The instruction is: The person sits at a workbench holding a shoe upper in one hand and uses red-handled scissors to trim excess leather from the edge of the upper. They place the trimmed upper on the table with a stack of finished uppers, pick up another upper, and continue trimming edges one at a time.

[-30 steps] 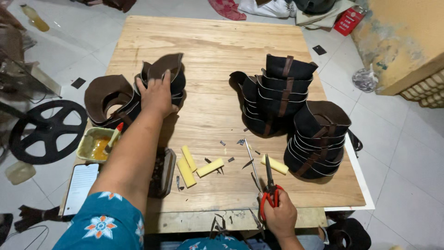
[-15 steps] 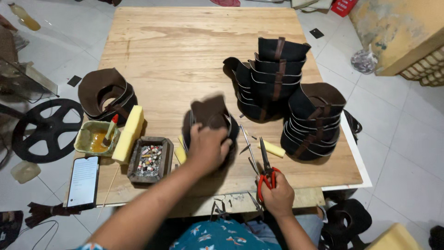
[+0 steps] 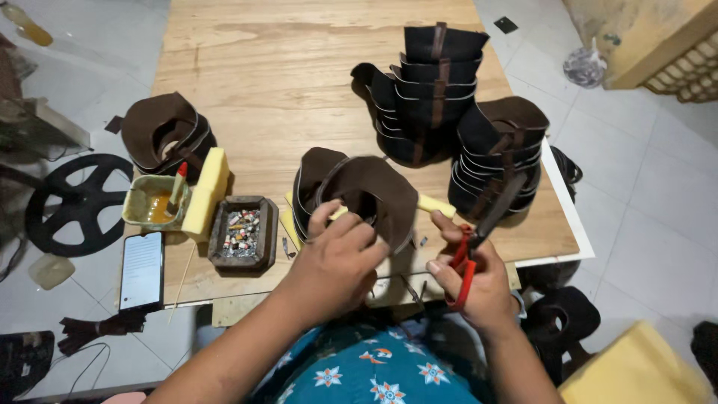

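You are gripping the curved brown leather piece (image 3: 370, 196) with your left hand (image 3: 336, 262), fingers clamped over its near rim, while your right hand (image 3: 479, 280) is closed around the red-handled scissors (image 3: 479, 239), blades pointing up and away toward the stack of dark leather pieces (image 3: 497, 153) just right of the piece you are holding. The brown leather piece is sitting at the near edge of the wooden table (image 3: 299, 67), and a small tray of bits (image 3: 243, 233) is lying just left of it. Your left fingertips are resting close to where the blades are hovering, so a hurried snip could nick them. The piece is bowed and springy-looking, so it may be twisting under the cut. The glue dish (image 3: 153, 202), further left of the piece, could tip if your elbow swings.
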